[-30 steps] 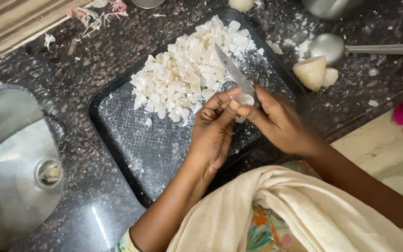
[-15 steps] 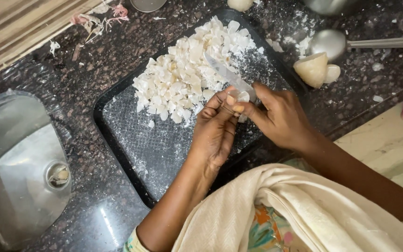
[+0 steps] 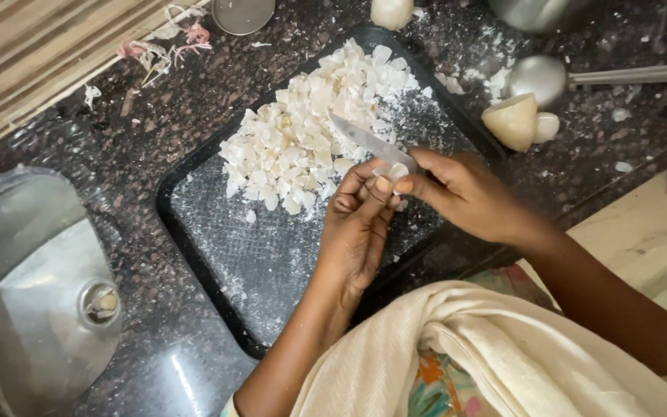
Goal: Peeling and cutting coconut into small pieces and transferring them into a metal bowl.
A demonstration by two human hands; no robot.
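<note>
Left hand (image 3: 358, 224) pinches a small white piece (image 3: 397, 171) at its fingertips, over the middle of the black tray (image 3: 218, 278). Right hand (image 3: 465, 193) is closed around a knife (image 3: 364, 139) — blade touching the piece, tip pointing toward the tray's far edge. Heap of white chopped pieces (image 3: 310, 131) fills the tray's far half. Steel sink (image 3: 40, 309) at the counter's left end — a larger white chunk (image 3: 512, 121) lies just past the tray's right edge.

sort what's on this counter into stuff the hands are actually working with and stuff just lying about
In use:
- knife in the right hand
- small white piece pinched by the left hand
- pile of white chunks
- black tray

Lying about:
- metal ladle
- larger uncut white pieces
- sink
- peel scraps
</note>
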